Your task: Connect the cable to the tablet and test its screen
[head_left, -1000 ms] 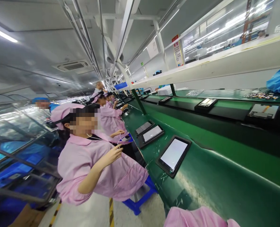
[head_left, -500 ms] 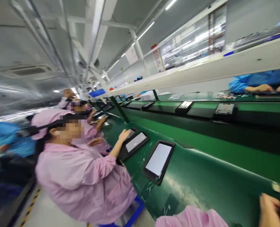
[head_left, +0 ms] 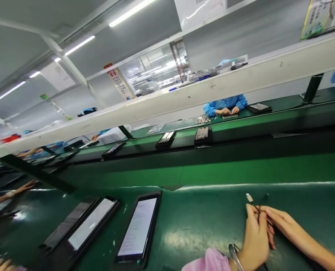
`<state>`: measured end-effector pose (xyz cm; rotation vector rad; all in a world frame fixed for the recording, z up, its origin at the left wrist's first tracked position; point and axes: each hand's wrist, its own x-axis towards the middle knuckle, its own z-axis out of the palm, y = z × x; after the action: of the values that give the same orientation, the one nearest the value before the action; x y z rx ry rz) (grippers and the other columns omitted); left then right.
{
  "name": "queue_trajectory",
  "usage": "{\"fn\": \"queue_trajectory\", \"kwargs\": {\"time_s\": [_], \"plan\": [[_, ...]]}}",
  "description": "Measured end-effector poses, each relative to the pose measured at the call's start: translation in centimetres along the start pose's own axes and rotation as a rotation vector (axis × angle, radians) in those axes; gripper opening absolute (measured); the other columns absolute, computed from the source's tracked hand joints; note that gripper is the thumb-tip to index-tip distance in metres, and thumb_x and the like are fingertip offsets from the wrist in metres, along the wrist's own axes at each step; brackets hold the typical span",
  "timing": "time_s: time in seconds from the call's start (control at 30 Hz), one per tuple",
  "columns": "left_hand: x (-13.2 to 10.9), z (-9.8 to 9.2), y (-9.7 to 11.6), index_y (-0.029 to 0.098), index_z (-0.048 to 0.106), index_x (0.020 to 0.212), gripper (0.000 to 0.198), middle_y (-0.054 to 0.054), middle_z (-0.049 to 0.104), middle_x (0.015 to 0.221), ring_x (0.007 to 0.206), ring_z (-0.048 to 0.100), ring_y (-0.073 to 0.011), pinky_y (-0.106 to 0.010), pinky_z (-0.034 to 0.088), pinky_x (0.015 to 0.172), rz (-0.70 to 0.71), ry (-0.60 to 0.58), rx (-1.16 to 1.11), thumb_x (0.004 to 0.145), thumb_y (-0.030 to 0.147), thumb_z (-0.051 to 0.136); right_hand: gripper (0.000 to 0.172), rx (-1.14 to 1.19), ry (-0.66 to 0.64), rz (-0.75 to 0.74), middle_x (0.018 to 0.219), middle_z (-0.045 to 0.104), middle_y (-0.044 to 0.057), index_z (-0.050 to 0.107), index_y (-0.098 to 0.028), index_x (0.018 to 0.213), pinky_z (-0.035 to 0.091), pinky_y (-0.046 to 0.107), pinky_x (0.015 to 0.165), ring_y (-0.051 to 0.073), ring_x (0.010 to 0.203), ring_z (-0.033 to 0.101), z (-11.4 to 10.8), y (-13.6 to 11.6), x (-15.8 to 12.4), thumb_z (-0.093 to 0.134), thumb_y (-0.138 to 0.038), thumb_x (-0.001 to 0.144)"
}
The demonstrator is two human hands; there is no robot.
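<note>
Both hands meet over the near part of the green bench (head_left: 212,222), toward its right end. The left hand (head_left: 256,235) is curled, fingers bent and closed around the lower end of thin black tweezers (head_left: 259,210); a bracelet (head_left: 235,256) sits on its wrist above a pink sleeve (head_left: 209,261). The right hand (head_left: 280,222) comes in from the right edge, fingers stretched and pressed together, their tips touching the tweezers and the left hand's fingers. Whether it truly grips the tool or only rests on it cannot be told.

The tweezers lie with their long axis running away from the person, tips pointing toward the far edge of the bench. Just beside the tips, to the left, is a small pale part (head_left: 249,197); whether the tips touch it cannot be told.

To the left on the same bench lie 3 dark trays side by side, the nearest one (head_left: 139,229) carrying a pale screen, its long axis also running toward the far edge. On the far side, beyond a raised shelf (head_left: 184,98), a person in blue (head_left: 225,104) has both hands on the surface.
</note>
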<state>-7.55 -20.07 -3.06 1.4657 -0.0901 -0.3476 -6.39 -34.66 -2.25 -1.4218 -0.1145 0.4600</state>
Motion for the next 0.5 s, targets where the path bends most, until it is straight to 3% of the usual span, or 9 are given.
{"fn": "queue_trajectory", "kwargs": {"time_s": [0.1, 0.2, 0.3, 0.37, 0.43, 0.5], "plan": [[0.6, 0.1, -0.7, 0.021, 0.034, 0.109, 0.098, 0.009, 0.043, 0.063, 0.041, 0.037, -0.0087, -0.017, 0.034, 0.038, -0.03, 0.099, -0.105, 0.074, 0.113, 0.041, 0.071, -0.034, -0.053, -0.079, 0.084, 0.071, 0.008, 0.077, -0.022, 0.129, 0.06, 0.036, 0.071, 0.027, 0.069, 0.069, 0.6, -1.1, -0.1, 0.074, -0.083, 0.093], [0.9, -0.1, -0.9, 0.02, 0.034, 0.11, 0.095, 0.01, 0.042, 0.061, 0.044, 0.036, -0.0071, -0.014, 0.034, 0.039, 0.013, 0.123, -0.148, 0.078, 0.109, 0.045, 0.071, -0.083, -0.068, -0.132, 0.091, 0.072, 0.009, 0.072, -0.017, 0.135, 0.058, 0.034, 0.069, 0.025, 0.07, 0.067, 0.7, -1.8, -0.3, 0.069, -0.077, 0.098], [0.8, -0.1, -0.5, 0.018, 0.037, 0.111, 0.09, 0.009, 0.044, 0.065, 0.047, 0.039, -0.006, -0.012, 0.037, 0.042, 0.07, 0.102, -0.158, 0.085, 0.104, 0.046, 0.054, -0.208, -0.001, -0.185, 0.084, 0.07, 0.006, 0.076, -0.017, 0.124, 0.057, 0.031, 0.074, 0.024, 0.074, 0.067, 0.0, -1.8, -0.4, 0.07, -0.065, 0.101], [0.7, 0.2, -0.3, 0.018, 0.038, 0.11, 0.089, 0.006, 0.049, 0.072, 0.051, 0.042, -0.0051, -0.012, 0.04, 0.044, 0.095, 0.104, -0.162, 0.087, 0.103, 0.046, 0.043, -0.299, 0.096, -0.216, 0.09, 0.071, 0.007, 0.079, -0.019, 0.109, 0.056, 0.028, 0.081, 0.025, 0.083, 0.068, -1.0, -1.4, -0.5, 0.078, -0.06, 0.096], [0.7, 0.4, -0.2, 0.018, 0.037, 0.108, 0.089, 0.003, 0.054, 0.083, 0.054, 0.045, -0.0037, -0.012, 0.044, 0.047, 0.111, 0.134, -0.181, 0.085, 0.103, 0.047, 0.051, -0.352, 0.21, -0.234, 0.095, 0.072, 0.01, 0.077, -0.019, 0.103, 0.059, 0.028, 0.081, 0.028, 0.086, 0.07, -2.1, -0.7, -0.4, 0.079, -0.068, 0.088], [0.7, 0.6, -0.2, 0.018, 0.036, 0.106, 0.091, 0.001, 0.056, 0.093, 0.059, 0.049, -0.0029, -0.011, 0.046, 0.05, 0.122, 0.179, -0.21, 0.082, 0.105, 0.048, 0.071, -0.377, 0.317, -0.244, 0.085, 0.071, 0.011, 0.074, -0.017, 0.115, 0.061, 0.03, 0.067, 0.028, 0.074, 0.069, -3.3, 0.3, -0.3, 0.066, -0.082, 0.087]]}}
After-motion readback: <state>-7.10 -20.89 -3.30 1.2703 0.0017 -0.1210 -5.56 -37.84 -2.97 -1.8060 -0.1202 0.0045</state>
